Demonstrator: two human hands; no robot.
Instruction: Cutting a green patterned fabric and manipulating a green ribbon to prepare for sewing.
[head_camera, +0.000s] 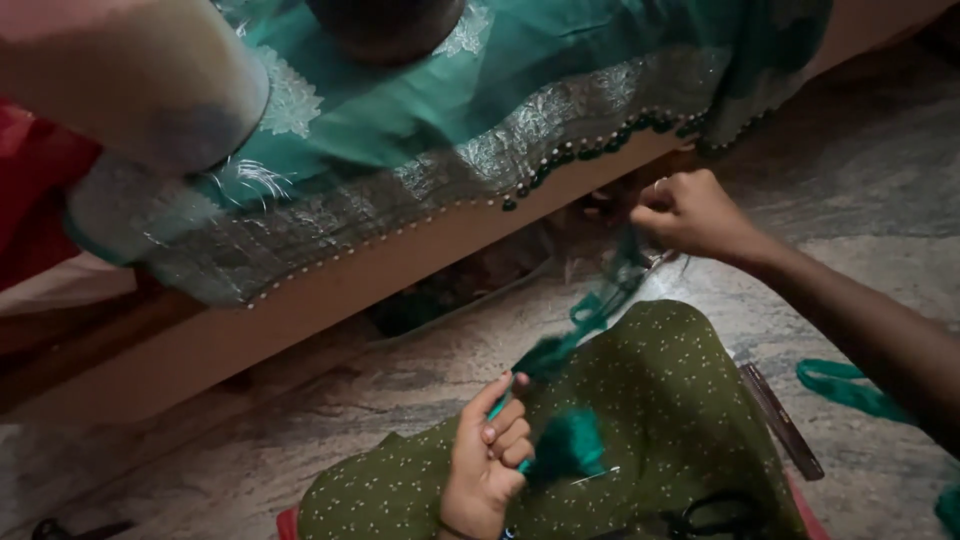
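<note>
Your left hand (490, 465) clenched low on the teal thread bundle (570, 440) over your lap | thread strand (590, 310) runs taut up and right, long axis diagonal | your right hand (690, 215) pinches its upper end, just below the teal fabric's beaded edge (560, 165).

Your support surface is a mottled grey stone floor (880, 200). Lying directly on it: a dark flat stick (782, 421) just beside your knee, a loose teal strand (850, 388) near it, and a dim dark tool (70, 528) at lower left. A wooden bench edge (330, 285) carries draped teal embroidered fabric (480, 110).
</note>
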